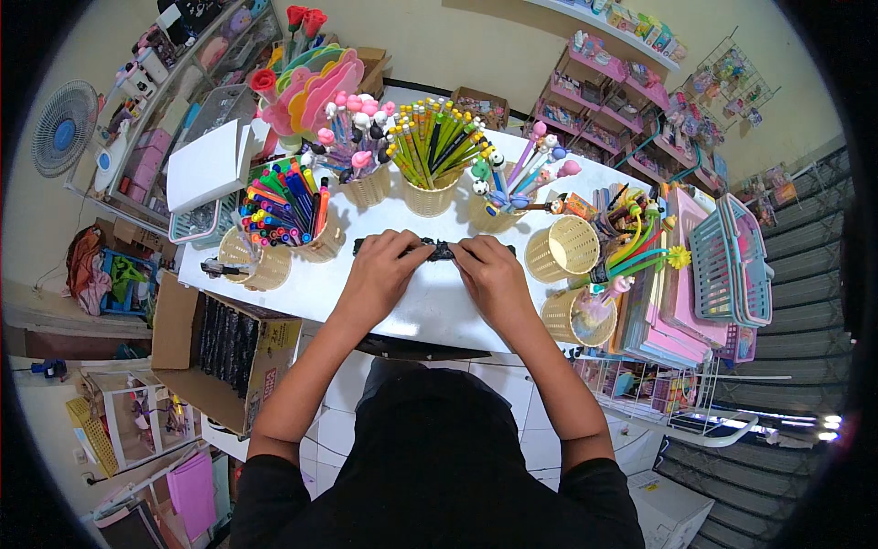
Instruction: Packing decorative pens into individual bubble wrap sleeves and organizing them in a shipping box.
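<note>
A long, narrow package wrapped in black plastic point(439, 251) lies across the white table point(418, 309) in front of me. On its left part rests my left hand point(384, 264), fingers curled over it and thumb pointing inward. My right hand point(490, 267) grips the right part in the same way, with its fingertips at the middle. The plastic looks crumpled between the two hands. What is inside the wrapping cannot be seen. Behind the package stand woven baskets of pencils point(432, 151), novelty pens point(511, 182) and coloured markers point(291, 206).
An open cardboard box point(226, 357) at the left holds several similar black-wrapped packages point(226, 343). Two woven baskets point(562, 248) stand right of my hands. Stacked notebooks point(658, 302) and pastel plastic baskets point(730, 261) crowd the table's right end. A basket point(255, 259) with scissors sits at the left.
</note>
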`<action>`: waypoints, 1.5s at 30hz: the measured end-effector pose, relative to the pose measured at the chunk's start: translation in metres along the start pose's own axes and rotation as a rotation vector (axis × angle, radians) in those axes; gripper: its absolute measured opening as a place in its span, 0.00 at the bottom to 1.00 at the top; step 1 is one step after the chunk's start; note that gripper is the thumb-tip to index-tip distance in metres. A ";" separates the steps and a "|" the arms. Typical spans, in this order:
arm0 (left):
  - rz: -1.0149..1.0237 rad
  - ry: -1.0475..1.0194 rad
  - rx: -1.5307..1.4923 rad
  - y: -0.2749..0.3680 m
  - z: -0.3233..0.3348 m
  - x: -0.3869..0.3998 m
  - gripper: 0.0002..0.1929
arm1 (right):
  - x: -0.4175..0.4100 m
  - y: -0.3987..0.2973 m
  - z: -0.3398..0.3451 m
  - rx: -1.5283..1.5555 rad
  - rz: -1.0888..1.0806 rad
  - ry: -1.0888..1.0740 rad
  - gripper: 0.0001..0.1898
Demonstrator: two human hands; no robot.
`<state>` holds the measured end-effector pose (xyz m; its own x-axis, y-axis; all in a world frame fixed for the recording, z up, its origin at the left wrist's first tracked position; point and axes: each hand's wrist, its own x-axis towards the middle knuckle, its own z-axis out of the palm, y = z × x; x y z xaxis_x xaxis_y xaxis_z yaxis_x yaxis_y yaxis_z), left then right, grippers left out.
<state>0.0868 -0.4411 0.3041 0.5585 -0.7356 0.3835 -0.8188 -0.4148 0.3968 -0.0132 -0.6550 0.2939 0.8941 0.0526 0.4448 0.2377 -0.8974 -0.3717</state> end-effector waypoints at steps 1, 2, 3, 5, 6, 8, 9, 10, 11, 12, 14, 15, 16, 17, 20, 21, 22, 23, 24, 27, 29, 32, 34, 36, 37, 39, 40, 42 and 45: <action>0.024 0.041 -0.024 0.001 0.001 0.000 0.14 | 0.000 0.001 0.000 -0.014 -0.016 -0.009 0.20; 0.048 0.082 -0.048 0.002 0.002 0.001 0.14 | 0.001 0.002 0.001 -0.014 -0.015 -0.010 0.20; 0.049 0.081 -0.049 0.002 0.002 0.002 0.14 | 0.001 0.003 0.003 -0.020 -0.018 -0.008 0.19; 0.040 0.053 -0.053 0.002 0.000 0.004 0.14 | 0.002 0.003 0.004 -0.025 -0.019 -0.006 0.19; 0.041 0.052 -0.053 0.001 0.002 0.005 0.14 | 0.002 0.003 0.004 -0.037 -0.019 -0.022 0.20; -0.007 0.021 -0.065 -0.004 0.005 0.007 0.13 | 0.002 0.004 0.006 -0.049 -0.017 -0.037 0.20; -0.005 0.019 -0.065 -0.005 0.005 0.010 0.13 | 0.001 0.005 0.009 -0.051 -0.007 -0.026 0.20; 0.012 0.021 -0.060 -0.007 0.005 0.013 0.13 | 0.001 0.005 0.011 -0.054 0.002 -0.014 0.20; 0.030 0.022 -0.054 -0.008 0.005 0.014 0.12 | 0.000 0.004 0.013 -0.054 0.004 -0.013 0.20; 0.032 0.022 -0.054 -0.009 0.004 0.016 0.12 | 0.000 0.001 0.014 -0.023 0.017 0.031 0.20; 0.044 0.006 -0.064 -0.011 0.002 0.019 0.12 | 0.001 -0.002 0.013 0.008 0.031 0.075 0.20; 0.043 0.005 -0.063 -0.012 0.002 0.019 0.12 | 0.002 -0.006 0.009 0.043 0.034 0.097 0.20; 0.036 0.002 -0.078 -0.013 0.002 0.021 0.11 | 0.003 -0.008 0.008 0.079 0.036 0.117 0.20; 0.028 -0.002 -0.092 -0.015 0.002 0.022 0.11 | 0.004 -0.005 0.011 0.081 0.036 0.117 0.20; 0.021 0.000 -0.075 -0.019 0.008 0.024 0.11 | 0.004 0.006 0.018 0.033 0.030 0.096 0.21; 0.020 0.000 -0.073 -0.019 0.006 0.025 0.11 | 0.005 0.007 0.019 0.022 0.035 0.079 0.21; 0.030 -0.014 -0.081 -0.019 0.004 0.026 0.12 | 0.006 0.008 0.019 0.009 0.041 0.062 0.21; 0.041 -0.029 -0.089 -0.019 0.002 0.027 0.12 | 0.006 0.007 0.018 0.011 0.040 0.062 0.21; 0.039 -0.027 -0.086 -0.020 0.002 0.027 0.12 | 0.005 0.006 0.017 0.006 0.041 0.043 0.21; 0.101 -0.040 -0.087 -0.022 0.001 0.027 0.13 | 0.003 0.004 0.013 0.016 0.034 0.011 0.22; 0.110 -0.115 -0.090 -0.025 0.000 0.029 0.15 | 0.002 0.003 0.009 0.032 0.029 -0.004 0.22; 0.214 -0.147 -0.006 -0.026 0.003 0.030 0.15 | 0.003 0.000 -0.003 0.073 0.041 -0.028 0.23; 0.242 -0.184 0.006 -0.022 0.000 0.032 0.14 | 0.000 -0.007 -0.015 0.048 0.055 -0.041 0.25; 0.300 -0.165 0.001 -0.014 -0.010 0.029 0.13 | 0.004 -0.021 -0.031 0.070 0.053 -0.035 0.25; 0.285 -0.170 0.006 -0.010 -0.019 0.025 0.13 | 0.007 -0.029 -0.038 0.086 0.052 -0.026 0.25; 0.218 -0.145 -0.115 -0.001 -0.037 0.015 0.14 | 0.011 -0.043 -0.048 0.107 0.052 -0.012 0.23; 0.212 -0.097 -0.141 0.002 -0.045 0.010 0.15 | 0.013 -0.050 -0.053 0.075 0.040 0.045 0.22; 0.088 -0.132 -0.242 0.007 -0.061 -0.004 0.14 | 0.015 -0.063 -0.056 0.030 0.036 0.133 0.19; -0.116 -0.135 -0.390 0.011 -0.078 -0.032 0.12 | 0.017 -0.087 -0.051 0.042 0.001 0.266 0.18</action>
<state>0.0703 -0.3807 0.3614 0.6003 -0.7703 0.2150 -0.6255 -0.2846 0.7265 -0.0384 -0.5988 0.3754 0.7647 -0.0704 0.6406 0.2570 -0.8782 -0.4034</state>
